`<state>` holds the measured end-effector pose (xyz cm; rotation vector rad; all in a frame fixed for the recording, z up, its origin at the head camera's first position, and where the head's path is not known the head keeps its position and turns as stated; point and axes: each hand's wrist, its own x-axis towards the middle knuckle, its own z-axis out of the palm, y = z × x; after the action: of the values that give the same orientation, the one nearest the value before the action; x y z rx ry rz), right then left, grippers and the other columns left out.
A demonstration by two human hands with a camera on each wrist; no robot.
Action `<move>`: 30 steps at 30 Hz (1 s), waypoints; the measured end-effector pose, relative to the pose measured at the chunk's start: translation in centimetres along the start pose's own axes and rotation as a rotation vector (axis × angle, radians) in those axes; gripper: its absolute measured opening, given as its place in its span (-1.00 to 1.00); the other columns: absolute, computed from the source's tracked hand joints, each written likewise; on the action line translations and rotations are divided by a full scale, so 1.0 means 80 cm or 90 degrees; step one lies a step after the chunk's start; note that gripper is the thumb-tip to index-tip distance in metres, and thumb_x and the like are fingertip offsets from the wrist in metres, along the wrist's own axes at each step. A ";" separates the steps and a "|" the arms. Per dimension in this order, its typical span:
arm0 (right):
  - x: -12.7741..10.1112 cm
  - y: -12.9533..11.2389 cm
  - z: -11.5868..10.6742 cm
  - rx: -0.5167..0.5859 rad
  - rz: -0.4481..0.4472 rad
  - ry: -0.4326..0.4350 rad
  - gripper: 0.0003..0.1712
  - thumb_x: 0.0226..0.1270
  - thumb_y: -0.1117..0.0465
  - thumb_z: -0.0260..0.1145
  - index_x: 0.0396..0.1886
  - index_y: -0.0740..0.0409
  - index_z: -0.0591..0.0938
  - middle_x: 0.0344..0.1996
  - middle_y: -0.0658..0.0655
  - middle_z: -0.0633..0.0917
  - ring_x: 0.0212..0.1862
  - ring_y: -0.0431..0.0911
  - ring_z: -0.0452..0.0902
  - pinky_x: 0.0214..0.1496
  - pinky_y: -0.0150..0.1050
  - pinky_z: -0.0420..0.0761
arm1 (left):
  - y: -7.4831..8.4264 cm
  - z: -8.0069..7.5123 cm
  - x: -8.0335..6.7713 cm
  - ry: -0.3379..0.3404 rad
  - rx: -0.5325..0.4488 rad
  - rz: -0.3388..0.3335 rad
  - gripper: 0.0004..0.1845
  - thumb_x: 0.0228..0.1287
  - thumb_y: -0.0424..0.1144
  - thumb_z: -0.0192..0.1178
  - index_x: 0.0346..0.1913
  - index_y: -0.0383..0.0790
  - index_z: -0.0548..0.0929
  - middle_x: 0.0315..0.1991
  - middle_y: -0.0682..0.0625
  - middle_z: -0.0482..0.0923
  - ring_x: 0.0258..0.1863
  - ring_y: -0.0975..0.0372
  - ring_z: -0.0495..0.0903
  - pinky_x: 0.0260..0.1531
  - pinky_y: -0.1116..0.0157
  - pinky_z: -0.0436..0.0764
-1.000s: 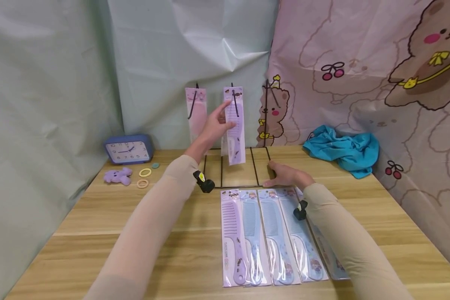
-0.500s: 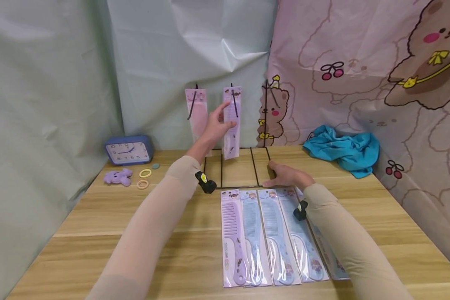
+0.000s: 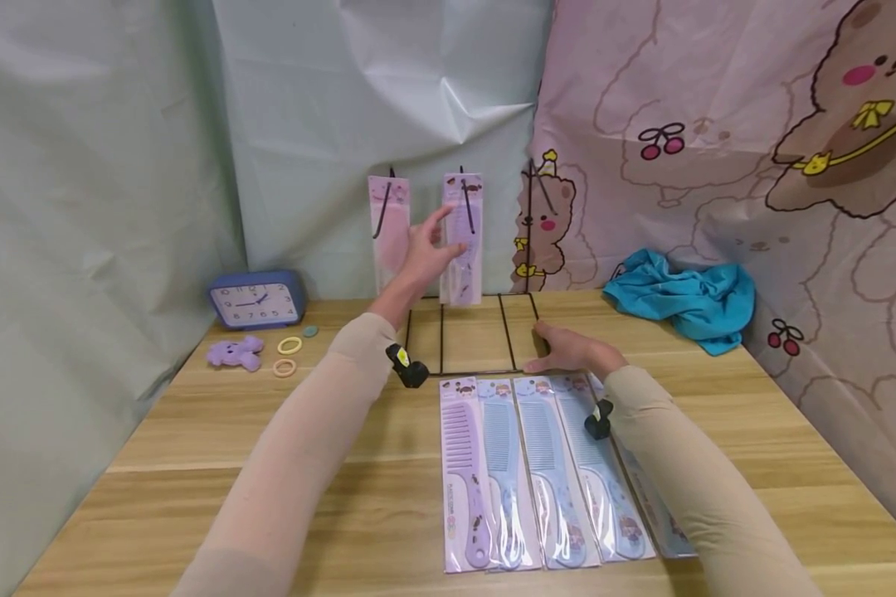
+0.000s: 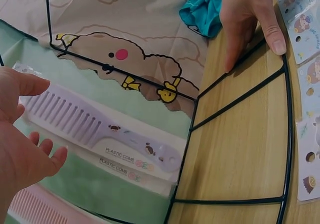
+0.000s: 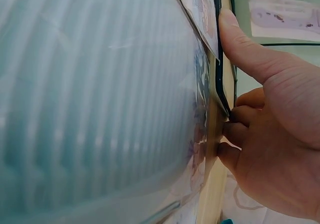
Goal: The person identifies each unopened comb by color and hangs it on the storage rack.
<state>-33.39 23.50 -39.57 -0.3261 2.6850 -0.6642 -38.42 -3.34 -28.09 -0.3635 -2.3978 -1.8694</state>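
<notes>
Purple comb [image 3: 465,240] hangs on rack [image 3: 472,332]; left hand [image 3: 426,253] touching.

A blurred comb packet [image 5: 100,104] fills the right wrist view.

We count two packaged combs hanging just beyond the left-hand fingers: a pink comb [image 3: 390,228] and a purple comb [image 3: 465,236]. Five packaged combs [image 3: 545,468] lie flat just behind the right-hand fingers. Well left of the fingers sit one clock [image 3: 256,298], one plush toy [image 3: 235,351] and three rings [image 3: 289,344]. Right of them lies one blue cloth [image 3: 683,297].
</notes>
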 end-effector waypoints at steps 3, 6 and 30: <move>0.001 0.001 -0.001 0.002 0.001 -0.003 0.22 0.26 -0.22 0.40 0.62 0.21 -0.07 0.57 0.31 0.02 0.56 0.20 -0.11 0.54 0.13 -0.02 | -0.002 0.000 -0.001 0.001 -0.001 -0.002 -0.19 0.32 -0.33 0.30 0.53 0.25 0.23 0.49 -0.16 0.02 0.41 0.05 0.20 0.31 0.02 0.38; 0.001 0.001 -0.001 0.001 0.003 -0.005 0.21 0.26 -0.21 0.40 0.62 0.20 -0.07 0.58 0.31 0.01 0.57 0.20 -0.12 0.54 0.13 -0.03 | -0.006 -0.001 -0.002 0.007 0.004 -0.004 -0.19 0.30 -0.34 0.31 0.53 0.23 0.25 0.45 -0.17 0.06 0.38 0.04 0.22 0.28 0.02 0.40; 0.004 0.002 -0.001 -0.015 -0.018 -0.004 0.22 0.27 -0.22 0.40 0.61 0.28 -0.07 0.56 0.36 0.02 0.56 0.23 -0.10 0.54 0.12 -0.02 | -0.115 -0.006 -0.109 -0.122 0.175 0.003 -0.21 0.32 -0.15 0.36 0.51 -0.18 0.24 0.16 -0.31 0.34 0.01 0.02 0.47 -0.06 0.11 0.57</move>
<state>-33.71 23.56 -39.70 -0.3734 2.6893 -0.6387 -32.16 -7.14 -38.50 -0.5447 -2.7291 -1.5345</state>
